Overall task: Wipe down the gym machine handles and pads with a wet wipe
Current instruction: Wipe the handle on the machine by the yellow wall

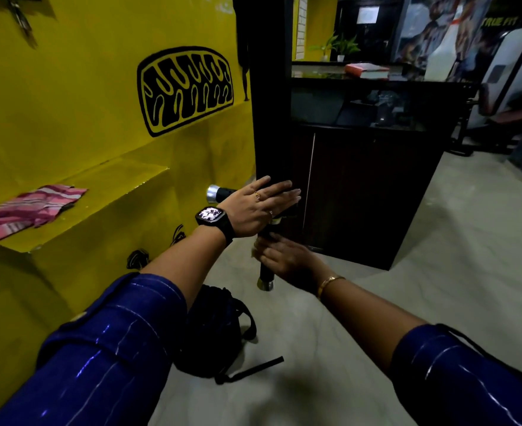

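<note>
A gym handle attachment with black grips and chrome end caps is held in the air in front of a dark cabinet. One grip (225,191) points left and the other grip (265,273) points down. My left hand (253,210), with a black watch on its wrist, lies over the joint of the handle, fingers stretched forward and thumb hidden. My right hand (287,259) is blurred and curled around the lower grip. A pale bit of wet wipe (255,251) shows at its fingertips.
A yellow wall with a ledge (106,192) runs along the left, and a pink striped cloth (29,210) lies on it. A black bag (216,330) sits on the floor below my arms. The dark cabinet (361,186) stands straight ahead. Gym equipment (505,87) fills the far right.
</note>
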`<action>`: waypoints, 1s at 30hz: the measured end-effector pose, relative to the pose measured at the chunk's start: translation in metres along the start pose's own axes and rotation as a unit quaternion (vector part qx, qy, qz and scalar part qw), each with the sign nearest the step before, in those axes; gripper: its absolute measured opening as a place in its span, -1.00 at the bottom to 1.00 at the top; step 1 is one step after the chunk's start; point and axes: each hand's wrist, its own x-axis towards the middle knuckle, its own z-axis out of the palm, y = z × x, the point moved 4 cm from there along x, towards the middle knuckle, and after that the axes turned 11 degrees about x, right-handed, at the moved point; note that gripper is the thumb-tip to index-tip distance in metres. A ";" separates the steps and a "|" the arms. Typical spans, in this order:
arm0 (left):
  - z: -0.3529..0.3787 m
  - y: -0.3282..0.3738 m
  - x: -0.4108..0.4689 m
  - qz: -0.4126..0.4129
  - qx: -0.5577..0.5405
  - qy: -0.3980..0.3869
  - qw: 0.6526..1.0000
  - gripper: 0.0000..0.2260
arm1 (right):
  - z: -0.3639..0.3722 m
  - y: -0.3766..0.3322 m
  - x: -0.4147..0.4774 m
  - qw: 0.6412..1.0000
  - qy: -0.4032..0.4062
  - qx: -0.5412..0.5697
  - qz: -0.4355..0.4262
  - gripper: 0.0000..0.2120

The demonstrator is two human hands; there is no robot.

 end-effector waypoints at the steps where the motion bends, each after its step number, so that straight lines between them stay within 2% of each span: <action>1: 0.000 0.000 0.000 -0.001 0.000 0.000 1.000 -0.51 | 0.006 -0.010 -0.001 1.000 -0.016 0.005 -0.010 -0.72; 4: 0.002 0.001 0.000 -0.003 0.002 0.000 1.000 -0.51 | 0.022 -0.030 -0.023 0.996 -0.058 0.036 -0.059 -0.71; 6: 0.002 0.001 0.000 -0.005 0.003 0.000 1.000 -0.51 | 0.019 -0.024 -0.035 0.996 -0.039 0.041 -0.066 -0.63; 10: 0.002 0.003 -0.001 -0.020 -0.009 0.010 1.000 -0.53 | -0.001 -0.005 -0.028 0.999 -0.001 0.007 -0.036 -0.60; 13: 0.005 0.006 -0.002 -0.029 -0.005 0.015 0.999 -0.49 | 0.004 -0.018 -0.008 0.999 0.019 0.013 -0.022 -0.73; 15: 0.007 0.007 -0.003 -0.031 -0.008 0.021 0.999 -0.45 | 0.022 -0.037 -0.011 0.999 -0.014 0.017 -0.039 -0.78; 17: 0.008 0.005 -0.004 -0.024 -0.007 0.033 0.999 -0.46 | 0.037 -0.051 -0.028 0.996 -0.065 0.019 -0.060 -0.73; 18: 0.009 0.004 -0.004 -0.017 -0.001 0.038 0.999 -0.47 | 0.038 -0.051 -0.035 0.995 -0.064 0.027 -0.065 -0.73; 23: 0.015 -0.003 -0.005 0.005 0.040 0.056 0.998 -0.49 | 0.002 -0.005 -0.032 1.000 0.018 0.016 0.003 -0.60; 26: 0.017 -0.006 -0.003 0.013 0.045 0.063 0.997 -0.52 | -0.016 0.020 -0.016 0.997 0.057 0.003 0.049 -0.63; 30: 0.016 -0.006 -0.001 0.017 0.047 0.064 0.997 -0.53 | 0.001 0.004 -0.027 0.999 0.030 -0.021 0.007 -0.63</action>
